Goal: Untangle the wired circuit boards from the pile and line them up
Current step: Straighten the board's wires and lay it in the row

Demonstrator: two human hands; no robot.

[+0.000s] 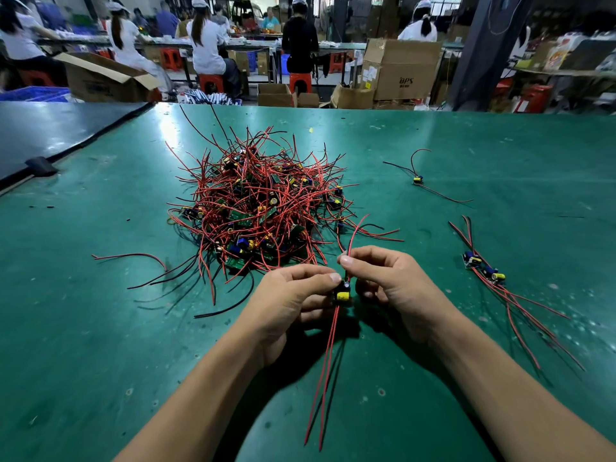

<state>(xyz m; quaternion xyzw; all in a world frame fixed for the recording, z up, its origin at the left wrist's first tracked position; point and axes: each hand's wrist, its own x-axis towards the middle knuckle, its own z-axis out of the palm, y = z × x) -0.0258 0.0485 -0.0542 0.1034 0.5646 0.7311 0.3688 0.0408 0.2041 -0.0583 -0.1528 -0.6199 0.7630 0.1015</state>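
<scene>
Holding one small circuit board (342, 294) just in front of the pile (256, 208), a person works with two bare hands. The left hand (293, 295) pinches the board between its thumb and fingers. The board has a yellow part on it. The right hand (390, 278) pinches a thin red wire (355, 235) that goes up from the board, using its thumb and first finger. Its other fingers curl under. Two long red wires (328, 361) hang down from the board, away from the pile and toward the person.

The pile is a big messy heap of red and black wires with many little green boards mixed in. It sits on a green table (100, 328).

To the right of the pile, near its front edge, lies a small row of boards (483, 266), with their wires all pointing much the same way. Also right of the pile, but farther back, a single board (417, 180) lies alone with its wires spread out. Left of the pile, one bent red wire (133, 255) lies by itself.

Far behind the pile, people (206, 45) sit at long tables beside brown boxes (400, 68).
</scene>
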